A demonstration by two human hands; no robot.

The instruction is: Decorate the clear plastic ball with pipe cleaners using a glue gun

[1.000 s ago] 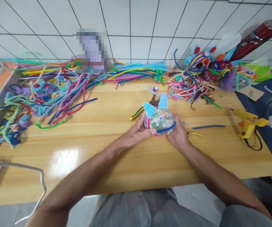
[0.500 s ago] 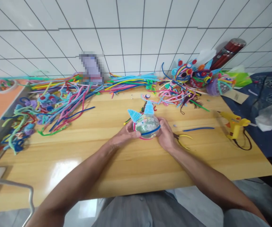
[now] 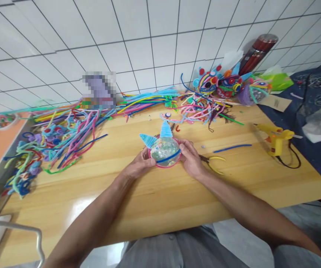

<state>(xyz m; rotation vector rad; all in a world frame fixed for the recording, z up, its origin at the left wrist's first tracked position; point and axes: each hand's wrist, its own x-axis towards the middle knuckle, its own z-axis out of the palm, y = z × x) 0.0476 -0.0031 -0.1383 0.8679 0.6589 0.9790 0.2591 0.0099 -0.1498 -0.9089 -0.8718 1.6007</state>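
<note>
Grey shirt with a small front button, short sleeve, bare forearms.

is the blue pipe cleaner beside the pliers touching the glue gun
Apart: in the head view, bare tabletop shows between the blue pipe cleaner and the glue gun.

No text, brand or number can be read, any print on the tan card or the yellow glue gun being too small to make out.
</note>
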